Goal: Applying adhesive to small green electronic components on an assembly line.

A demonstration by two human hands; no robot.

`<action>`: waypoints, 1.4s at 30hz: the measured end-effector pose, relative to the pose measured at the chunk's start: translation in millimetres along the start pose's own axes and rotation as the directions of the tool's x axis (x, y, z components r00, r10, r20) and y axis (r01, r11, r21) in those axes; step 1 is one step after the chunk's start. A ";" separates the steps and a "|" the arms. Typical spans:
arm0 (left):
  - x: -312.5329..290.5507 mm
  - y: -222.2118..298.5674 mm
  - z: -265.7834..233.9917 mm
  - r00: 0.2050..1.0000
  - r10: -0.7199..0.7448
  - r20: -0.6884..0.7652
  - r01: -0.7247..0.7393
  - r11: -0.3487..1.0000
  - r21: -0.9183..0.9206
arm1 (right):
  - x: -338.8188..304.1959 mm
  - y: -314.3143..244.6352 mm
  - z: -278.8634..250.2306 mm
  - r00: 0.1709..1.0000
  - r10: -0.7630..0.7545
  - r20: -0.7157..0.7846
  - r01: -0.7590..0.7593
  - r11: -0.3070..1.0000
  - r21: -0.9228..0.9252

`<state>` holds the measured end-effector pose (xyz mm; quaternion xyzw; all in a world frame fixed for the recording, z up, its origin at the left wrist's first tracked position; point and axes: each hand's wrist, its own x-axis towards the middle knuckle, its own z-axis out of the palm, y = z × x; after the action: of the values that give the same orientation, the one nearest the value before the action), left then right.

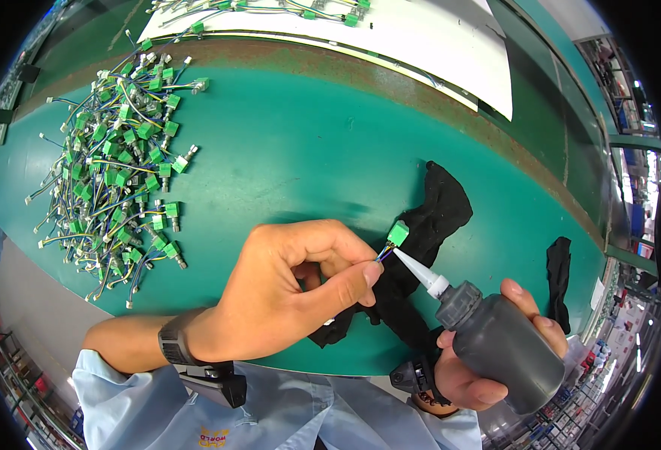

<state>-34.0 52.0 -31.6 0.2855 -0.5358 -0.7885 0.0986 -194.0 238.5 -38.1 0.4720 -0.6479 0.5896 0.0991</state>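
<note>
- Our left hand (285, 289) pinches a small green connector (398, 233) by its wires.
- Our right hand (495, 352) grips a dark squeeze bottle (506, 341), nozzle touching the connector; contents hidden.

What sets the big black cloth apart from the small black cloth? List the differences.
The big black cloth is long and crumpled, running from mid-table down to the near edge; the small black cloth is a short strip by the right edge. The big one lies under the green connector and the bottle nozzle, while the small one lies apart from both hands. Both are black and rest on the green table.
</note>
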 end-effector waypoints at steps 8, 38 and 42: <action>0.9 -0.7 1.7 1.000 0.016 0.006 -0.016 1.000 -0.005 | 4.1 2.2 19.8 0.984 -0.069 -0.163 0.070 0.998 -0.001; -0.2 1.1 0.4 1.000 0.014 0.016 -0.014 1.000 0.014 | 10.5 12.6 19.4 0.961 -0.237 -0.143 0.236 0.971 -0.021; -0.6 0.0 0.9 1.000 0.001 0.009 -0.001 1.000 -0.001 | 3.2 6.4 -0.4 0.979 -0.146 0.144 0.138 0.989 0.059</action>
<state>-34.0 53.0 -31.1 0.2819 -0.5361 -0.7898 0.0967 -200.6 236.4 -40.0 0.5618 -0.6036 0.5598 0.0810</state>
